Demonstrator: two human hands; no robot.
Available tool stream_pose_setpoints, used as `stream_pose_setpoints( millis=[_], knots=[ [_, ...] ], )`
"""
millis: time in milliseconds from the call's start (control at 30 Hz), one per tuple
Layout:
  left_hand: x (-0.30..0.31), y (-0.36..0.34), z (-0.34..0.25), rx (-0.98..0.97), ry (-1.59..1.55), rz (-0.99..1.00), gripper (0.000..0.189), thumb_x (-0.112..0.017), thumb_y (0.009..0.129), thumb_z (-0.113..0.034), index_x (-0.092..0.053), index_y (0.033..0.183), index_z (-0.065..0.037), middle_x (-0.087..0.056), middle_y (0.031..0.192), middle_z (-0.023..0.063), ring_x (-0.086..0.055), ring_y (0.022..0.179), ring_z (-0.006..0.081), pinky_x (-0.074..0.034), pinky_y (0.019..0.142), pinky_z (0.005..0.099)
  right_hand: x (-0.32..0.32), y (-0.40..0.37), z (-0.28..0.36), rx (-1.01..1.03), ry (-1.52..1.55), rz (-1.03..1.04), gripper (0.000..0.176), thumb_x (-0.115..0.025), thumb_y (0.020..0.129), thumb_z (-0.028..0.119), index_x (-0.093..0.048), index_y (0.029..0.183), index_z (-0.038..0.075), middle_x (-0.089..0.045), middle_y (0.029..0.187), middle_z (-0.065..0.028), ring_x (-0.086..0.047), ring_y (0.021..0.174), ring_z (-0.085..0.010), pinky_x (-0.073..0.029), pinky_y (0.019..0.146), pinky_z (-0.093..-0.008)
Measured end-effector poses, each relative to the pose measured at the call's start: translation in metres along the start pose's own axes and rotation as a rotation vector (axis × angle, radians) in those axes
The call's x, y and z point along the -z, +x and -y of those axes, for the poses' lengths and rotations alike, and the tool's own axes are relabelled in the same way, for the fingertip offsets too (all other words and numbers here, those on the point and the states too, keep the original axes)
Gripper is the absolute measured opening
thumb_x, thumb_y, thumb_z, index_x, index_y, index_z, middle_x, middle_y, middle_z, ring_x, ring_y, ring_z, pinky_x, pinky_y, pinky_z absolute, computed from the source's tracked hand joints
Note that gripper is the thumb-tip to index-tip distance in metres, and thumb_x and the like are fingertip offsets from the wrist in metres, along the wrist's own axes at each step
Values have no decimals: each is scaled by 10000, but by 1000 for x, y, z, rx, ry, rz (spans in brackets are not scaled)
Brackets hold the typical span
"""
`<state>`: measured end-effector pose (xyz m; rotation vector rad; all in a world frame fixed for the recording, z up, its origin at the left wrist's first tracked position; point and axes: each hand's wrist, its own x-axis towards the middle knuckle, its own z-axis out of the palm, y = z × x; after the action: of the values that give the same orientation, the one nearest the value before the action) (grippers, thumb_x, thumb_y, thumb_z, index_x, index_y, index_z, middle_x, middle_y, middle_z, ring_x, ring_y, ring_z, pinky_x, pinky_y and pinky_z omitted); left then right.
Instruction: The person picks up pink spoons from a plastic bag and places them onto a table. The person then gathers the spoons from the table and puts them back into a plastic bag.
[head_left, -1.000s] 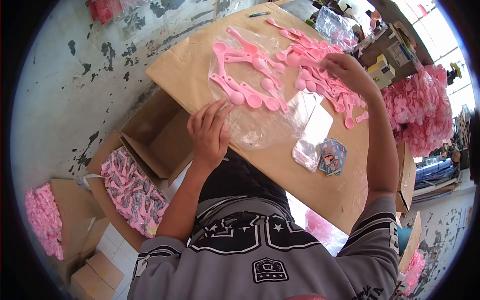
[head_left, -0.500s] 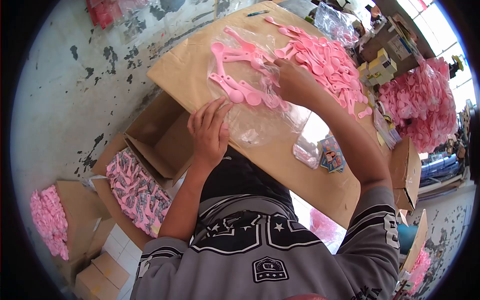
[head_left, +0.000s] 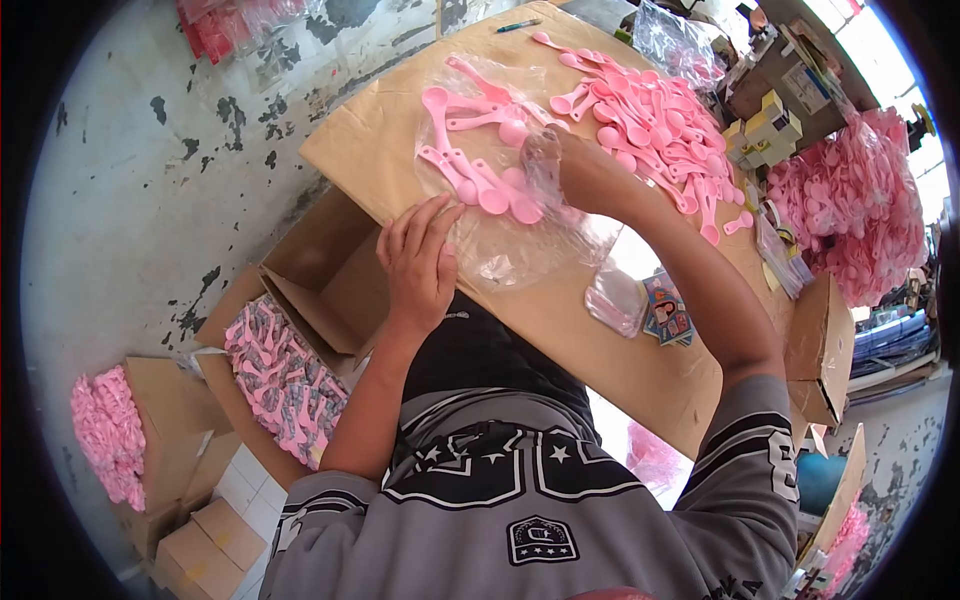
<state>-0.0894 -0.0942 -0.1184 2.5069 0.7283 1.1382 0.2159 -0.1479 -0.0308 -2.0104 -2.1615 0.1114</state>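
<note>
A person's left hand (head_left: pixel 418 265) lies palm down at the near edge of a brown cardboard-covered worktop (head_left: pixel 560 330). Its fingers (head_left: pixel 425 222) are spread and released, pressing flat on the near edge of a crinkled clear plastic bag holding pink plastic measuring spoons (head_left: pixel 478 165). The right arm reaches forward across the worktop, elbow bent. The right hand (head_left: pixel 590 178) is at the bag's right side, knuckles up, with its curled fingers (head_left: pixel 548 160) covered by the clear film. Whether they grip a spoon or only the film cannot be told. The bag lies in the middle of the worktop, just left of a loose heap of pink plastic spoons (head_left: pixel 655 120). A second ago the right hand was over that loose heap. Half a second ago it had crossed to the bag, and now its fingers sit deeper in the film. The left hand has stayed in place. A small stack of printed cards (head_left: pixel 666 310) lies near the right forearm.
</note>
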Motion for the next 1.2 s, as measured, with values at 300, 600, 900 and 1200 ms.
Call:
stream_pose_setpoints(
  millis=[300, 600, 900, 1200],
  knots=[
    [-1, 1, -3, -10, 21, -6, 478, -492, 1062, -238, -671, 1498, -164, -601, 1583, 32, -494, 1495, 264, -231, 1287, 506, -13, -9, 8, 304, -269, -121, 360, -656, 955, 94, -676, 1272, -77, -665, 1257, -290, -682, 1138, -394, -594, 902, -495],
    [-2, 2, -3, -13, 0, -15, 461, -471, 1094, -256, -674, 1498, -162, -602, 1577, 43, -492, 1494, 267, -227, 1288, 497, 8, -21, 36, 43, -162, 11, 173, -662, 928, 37, -691, 1071, -56, -683, 1116, -220, -713, 1069, -378, -592, 909, -476],
    [1, 2, -4, -11, 6, -1, 467, -449, 1107, -257, -674, 1497, -130, -611, 1578, 67, -489, 1487, 293, -229, 1282, 501, 16, -20, 22, -49, 237, -150, 188, -746, 1004, 98, -683, 1150, -2, -773, 1080, -166, -766, 974, -287, -597, 813, -435],
    [-2, 1, 1, -4, -13, -4, 482, -486, 1068, -243, -666, 1511, -177, -597, 1591, 30, -498, 1489, 268, -227, 1288, 526, 79, -37, -61, -424, 905, -505, 342, -758, 1017, 150, -717, 1317, -10, -775, 1083, -133, -745, 955, -203, -598, 842, -337]
  ],
)
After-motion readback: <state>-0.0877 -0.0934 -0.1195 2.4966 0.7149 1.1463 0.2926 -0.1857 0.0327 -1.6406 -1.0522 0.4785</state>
